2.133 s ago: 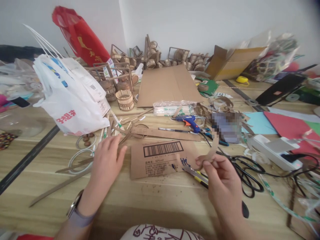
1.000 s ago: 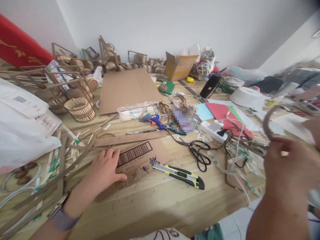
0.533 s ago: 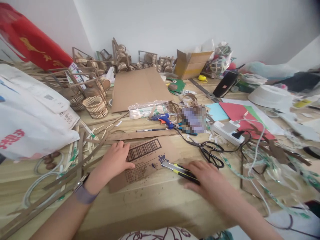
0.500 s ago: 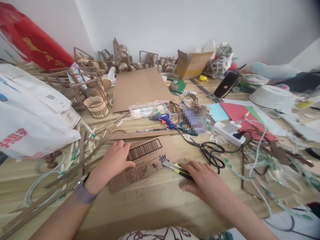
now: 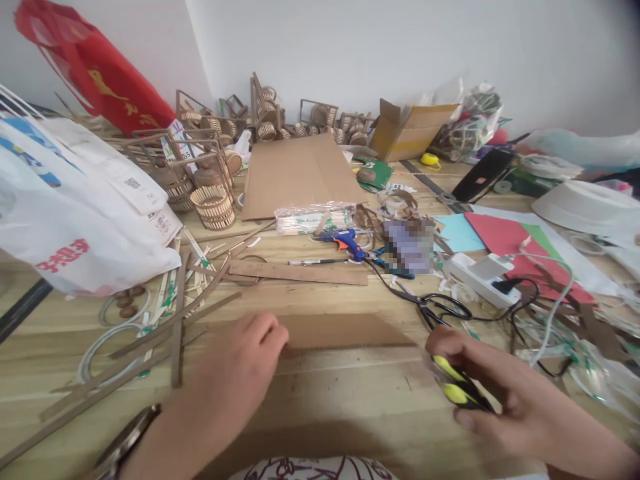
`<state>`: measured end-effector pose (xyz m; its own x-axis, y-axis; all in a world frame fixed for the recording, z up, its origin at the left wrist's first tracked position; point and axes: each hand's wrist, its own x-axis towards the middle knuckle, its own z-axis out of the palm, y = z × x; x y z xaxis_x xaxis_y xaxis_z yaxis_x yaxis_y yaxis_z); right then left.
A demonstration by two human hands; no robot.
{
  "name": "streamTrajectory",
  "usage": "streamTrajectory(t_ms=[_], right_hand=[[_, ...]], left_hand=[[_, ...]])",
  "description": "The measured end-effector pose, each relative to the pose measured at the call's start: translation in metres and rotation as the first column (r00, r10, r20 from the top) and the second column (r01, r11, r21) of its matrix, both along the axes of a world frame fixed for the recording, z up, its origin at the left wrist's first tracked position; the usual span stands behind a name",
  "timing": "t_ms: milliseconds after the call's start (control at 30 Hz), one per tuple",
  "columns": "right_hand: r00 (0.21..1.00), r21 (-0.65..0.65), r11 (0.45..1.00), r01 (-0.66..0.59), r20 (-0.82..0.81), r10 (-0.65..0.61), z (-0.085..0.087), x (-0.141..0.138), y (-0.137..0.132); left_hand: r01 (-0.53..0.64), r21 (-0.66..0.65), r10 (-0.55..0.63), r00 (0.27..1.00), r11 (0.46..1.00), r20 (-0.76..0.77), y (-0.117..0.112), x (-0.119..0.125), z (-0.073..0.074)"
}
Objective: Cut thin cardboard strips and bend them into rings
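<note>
My left hand (image 5: pixel 250 360) is closed on the left end of a brown cardboard piece (image 5: pixel 345 331), which is tilted up off the wooden table so that its long edge faces me. The print on the cardboard is out of sight. In my right hand (image 5: pixel 495 387) is a black and yellow utility knife (image 5: pixel 457 383), held to the right of the cardboard; its blade is blurred. Beyond the right hand lie black-handled scissors (image 5: pixel 443 308). A blue glue gun (image 5: pixel 350 243) rests farther back, close to a pen (image 5: pixel 317 262) and a long cardboard strip (image 5: pixel 300 272).
A white plastic bag (image 5: pixel 85 213) and a small woven basket (image 5: pixel 213 207) stand at the left, with brown strips (image 5: pixel 177 320) in front. Behind lies a large cardboard sheet (image 5: pixel 305 177). A white power strip (image 5: pixel 480 280) with cables and red paper (image 5: pixel 505 243) occupy the right.
The cardboard has gone from lying flat with its print showing to being tilted up in my left hand. My right hand has moved right, lifting the knife. The view has shifted slightly left.
</note>
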<state>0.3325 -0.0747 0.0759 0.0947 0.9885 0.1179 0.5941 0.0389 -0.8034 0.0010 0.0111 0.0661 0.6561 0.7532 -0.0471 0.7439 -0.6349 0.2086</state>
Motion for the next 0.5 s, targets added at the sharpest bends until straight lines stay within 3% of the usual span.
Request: streamTrajectory(t_ms=[100,167,367,500], right_hand=[[0.984,-0.091,0.983,-0.157,0.071,0.163,0.0,0.007,0.008],[0.981,-0.077,0.988,-0.135,0.13,0.144,-0.008,0.005,0.016],[0.957,-0.145,0.969,-0.198,0.185,0.224,-0.038,-0.016,0.044],[0.905,-0.095,0.985,-0.147,0.389,0.172,-0.055,-0.023,0.07]], left_hand=[[0.098,-0.121,-0.107,0.992,0.988,-0.068,-0.018,-0.004,-0.014],[0.109,-0.107,-0.122,0.985,0.988,-0.119,-0.019,-0.006,-0.025],[0.057,-0.102,-0.07,0.988,0.993,-0.139,0.005,-0.007,-0.061],[0.065,-0.118,-0.075,0.994,0.991,-0.082,0.015,-0.007,-0.071]])
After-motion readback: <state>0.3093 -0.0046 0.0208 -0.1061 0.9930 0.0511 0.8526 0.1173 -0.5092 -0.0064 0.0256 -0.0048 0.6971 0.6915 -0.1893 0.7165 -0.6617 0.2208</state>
